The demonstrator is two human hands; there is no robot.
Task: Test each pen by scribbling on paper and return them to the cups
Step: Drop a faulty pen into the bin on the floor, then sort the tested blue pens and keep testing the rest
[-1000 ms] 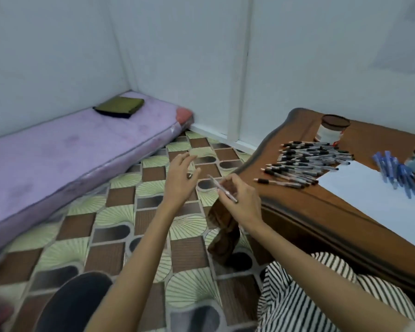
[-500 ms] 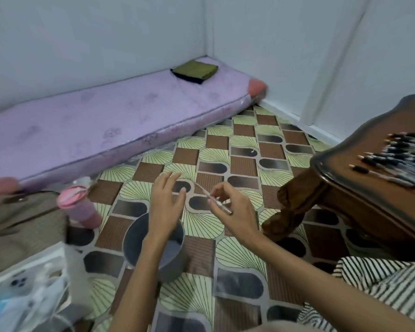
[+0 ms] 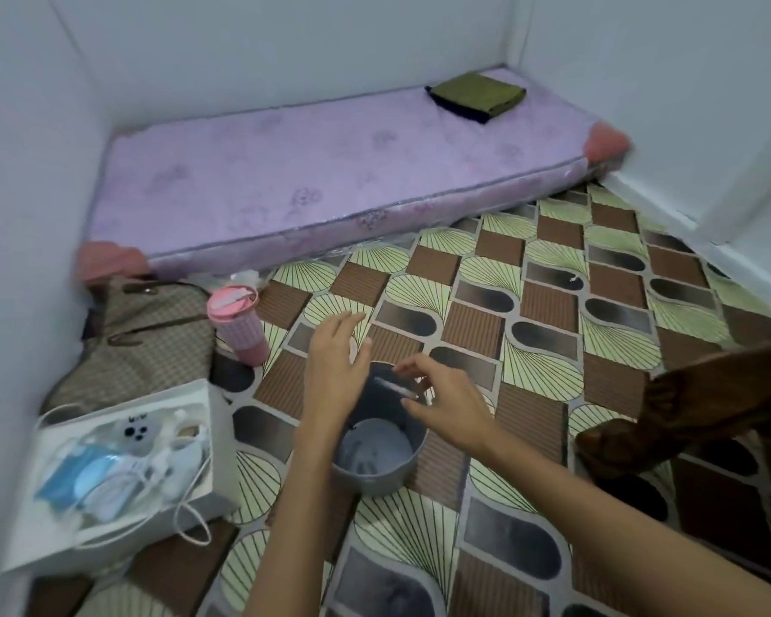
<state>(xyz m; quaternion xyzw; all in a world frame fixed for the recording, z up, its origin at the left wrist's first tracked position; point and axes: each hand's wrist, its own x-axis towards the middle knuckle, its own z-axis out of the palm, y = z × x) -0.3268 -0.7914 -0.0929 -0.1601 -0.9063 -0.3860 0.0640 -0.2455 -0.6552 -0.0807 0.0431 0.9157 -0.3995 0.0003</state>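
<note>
Holding lt hand (image 3: 334, 371) open over grey bin (image 3: 375, 476); rt hand (image 3: 450, 405) at blurred pen (image 3: 395, 388), can't tell if pinched. Might clip far rim, skitter onto floor (image 3: 553, 349) if dropped crosswise.

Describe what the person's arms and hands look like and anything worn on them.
Both arms are bare to the frame edge; no sleeves show. The left hand and right hand wear no gloves, and no watch, bracelet or ring is visible.

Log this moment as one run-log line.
left hand open over grey bin | right hand holds pen above it | pen not yet dropped
</note>
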